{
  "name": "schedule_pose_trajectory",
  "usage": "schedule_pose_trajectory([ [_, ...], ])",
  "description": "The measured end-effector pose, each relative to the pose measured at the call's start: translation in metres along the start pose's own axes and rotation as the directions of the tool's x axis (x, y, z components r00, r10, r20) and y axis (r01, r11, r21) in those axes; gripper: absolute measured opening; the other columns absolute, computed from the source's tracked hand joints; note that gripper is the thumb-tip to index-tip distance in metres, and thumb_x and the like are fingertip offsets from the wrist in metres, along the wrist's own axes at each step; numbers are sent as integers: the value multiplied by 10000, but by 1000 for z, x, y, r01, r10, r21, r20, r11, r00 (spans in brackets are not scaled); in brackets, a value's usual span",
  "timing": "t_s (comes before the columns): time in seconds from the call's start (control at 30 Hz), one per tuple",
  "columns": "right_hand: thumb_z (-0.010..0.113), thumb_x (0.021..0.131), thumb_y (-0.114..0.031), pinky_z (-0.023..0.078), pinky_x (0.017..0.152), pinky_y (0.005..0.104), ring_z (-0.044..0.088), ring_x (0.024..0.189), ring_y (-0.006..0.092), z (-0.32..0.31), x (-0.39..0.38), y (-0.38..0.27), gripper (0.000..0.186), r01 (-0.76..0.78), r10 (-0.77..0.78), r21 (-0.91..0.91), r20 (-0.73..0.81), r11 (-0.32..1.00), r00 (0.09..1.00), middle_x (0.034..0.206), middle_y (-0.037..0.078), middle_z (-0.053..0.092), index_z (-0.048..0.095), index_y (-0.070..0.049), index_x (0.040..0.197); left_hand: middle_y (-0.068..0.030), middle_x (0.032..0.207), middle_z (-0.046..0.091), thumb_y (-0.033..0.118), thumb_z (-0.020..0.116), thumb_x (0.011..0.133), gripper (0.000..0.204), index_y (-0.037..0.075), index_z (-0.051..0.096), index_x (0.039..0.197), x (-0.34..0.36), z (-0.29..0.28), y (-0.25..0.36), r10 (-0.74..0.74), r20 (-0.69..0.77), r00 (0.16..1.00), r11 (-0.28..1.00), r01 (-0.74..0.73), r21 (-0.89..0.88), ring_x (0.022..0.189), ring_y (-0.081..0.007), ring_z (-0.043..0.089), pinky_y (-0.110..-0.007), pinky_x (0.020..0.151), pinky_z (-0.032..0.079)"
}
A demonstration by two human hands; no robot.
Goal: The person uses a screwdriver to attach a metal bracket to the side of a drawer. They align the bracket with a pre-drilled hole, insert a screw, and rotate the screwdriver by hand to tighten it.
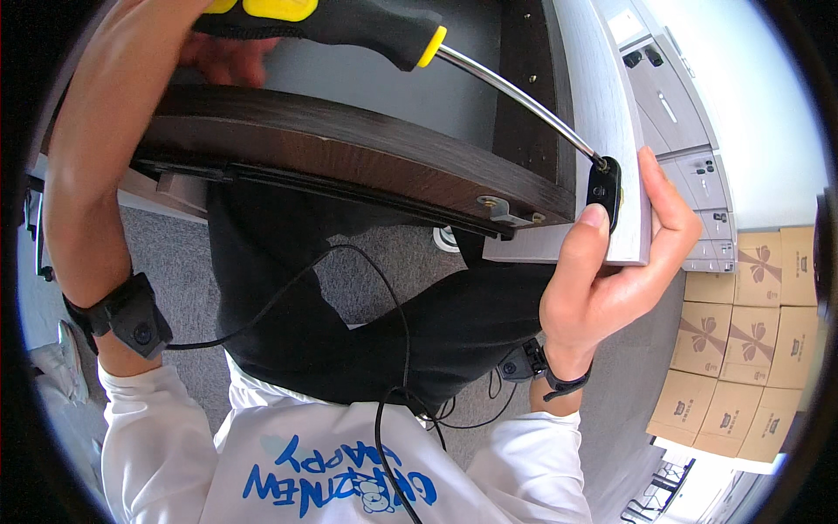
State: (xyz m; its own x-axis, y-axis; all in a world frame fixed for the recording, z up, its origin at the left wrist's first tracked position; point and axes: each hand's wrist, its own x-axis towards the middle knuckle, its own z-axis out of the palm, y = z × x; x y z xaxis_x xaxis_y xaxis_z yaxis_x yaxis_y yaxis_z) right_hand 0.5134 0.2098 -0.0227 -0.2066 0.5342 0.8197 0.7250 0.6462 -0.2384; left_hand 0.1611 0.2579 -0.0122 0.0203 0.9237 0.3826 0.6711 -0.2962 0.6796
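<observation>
A screwdriver (375, 37) with a black and yellow handle slants across the top. My left hand (229, 61) is at its handle, mostly cut off by the upper edge; the fingers that show lie in shade below the handle and seem wrapped round it. The metal tip meets the upper end of a black oblong plate (601, 190) on a pale wood-grain panel (616, 131). With the thumb on the plate's lower end and the fingers round the panel's edge, my right hand (615, 293) pinches plate and panel together.
A dark wood-grain cabinet frame (367, 144) spans the space before me, with a metal bracket (497, 208) near its right end. Black cables (349, 249) hang over my lap. Stacked cardboard boxes (716, 349) and grey cabinets (672, 105) stand to the right.
</observation>
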Motion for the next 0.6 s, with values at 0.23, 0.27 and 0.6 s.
schedule_pose_trajectory([
  [0.23, 527, 797, -61, 389, 869, 306, 496, 965, 179, 1, 2, -6, 410, -14, 13, 32, 14, 999, 1000, 1080, 128, 505, 494, 59, 1187, -88, 1031, 557, 421, 483, 918, 482, 132, 478, 1304, -21, -20, -12, 33, -17, 999, 999, -33, -8, 915, -147, 565, -279, 831, 453],
  [0.27, 527, 797, -61, 389, 869, 306, 496, 965, 179, -1, -3, 2, 410, -31, 31, -11, 15, 999, 999, 1080, 128, 505, 494, 59, 1187, -88, 1033, 556, 420, 484, 918, 481, 132, 478, 1303, -19, 25, 42, 59, 7, 998, 997, -58, -43, 917, -147, 565, -280, 833, 452],
  [0.6, 508, 780, -44, 388, 911, 325, 504, 1011, 195, 4, 2, -4, 401, -27, 27, 4, -15, 1000, 1000, 1144, 155, 514, 492, 62, 1167, -92, 1052, 553, 405, 492, 916, 472, 135, 479, 1302, 1, -2, 7, 71, -29, 997, 997, -72, -22, 938, -151, 564, -282, 846, 452],
])
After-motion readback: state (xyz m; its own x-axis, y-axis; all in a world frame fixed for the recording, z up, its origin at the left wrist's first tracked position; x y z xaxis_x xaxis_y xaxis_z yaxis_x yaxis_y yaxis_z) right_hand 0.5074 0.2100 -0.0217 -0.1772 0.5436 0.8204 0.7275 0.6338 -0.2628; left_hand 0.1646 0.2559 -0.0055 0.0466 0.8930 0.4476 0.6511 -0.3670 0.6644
